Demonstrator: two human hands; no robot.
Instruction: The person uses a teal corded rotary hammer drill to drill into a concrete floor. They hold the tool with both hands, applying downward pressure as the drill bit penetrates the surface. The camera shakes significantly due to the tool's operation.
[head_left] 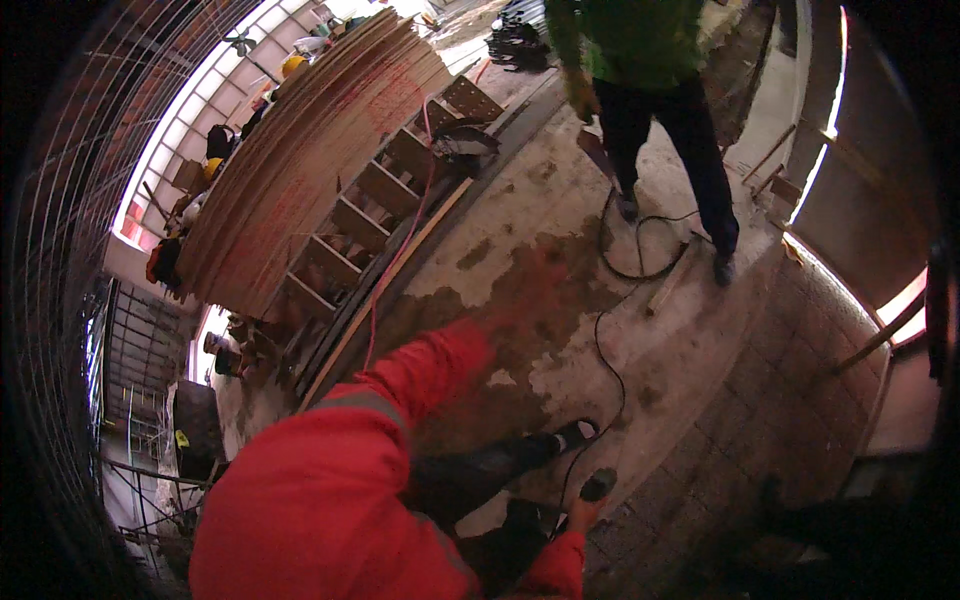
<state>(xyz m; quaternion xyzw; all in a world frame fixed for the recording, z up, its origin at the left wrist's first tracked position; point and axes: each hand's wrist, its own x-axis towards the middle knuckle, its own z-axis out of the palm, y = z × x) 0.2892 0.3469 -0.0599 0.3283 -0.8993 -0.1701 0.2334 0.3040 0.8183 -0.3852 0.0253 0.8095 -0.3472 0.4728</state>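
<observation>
My left arm in a red sleeve (390, 390) reaches forward over the wet-patched concrete (540, 380); my left hand (505, 320) is smeared by motion, its fingers unclear. At lower right, my right hand (582, 515) grips a dark hand tool (598, 485), which appears corded. A black cable (615, 390) snakes across the floor beside it toward the other person. My dark-shod foot (570, 436) stands just above the tool.
A person in green (650, 40) stands ahead, holding something flat and dark, near cable loops. Stacked boards (310, 170), a ladder-like frame (355, 225) and a pink hose (380, 290) lie left. Wire mesh (90, 150) lines the far left; panels (860, 200) edge the right.
</observation>
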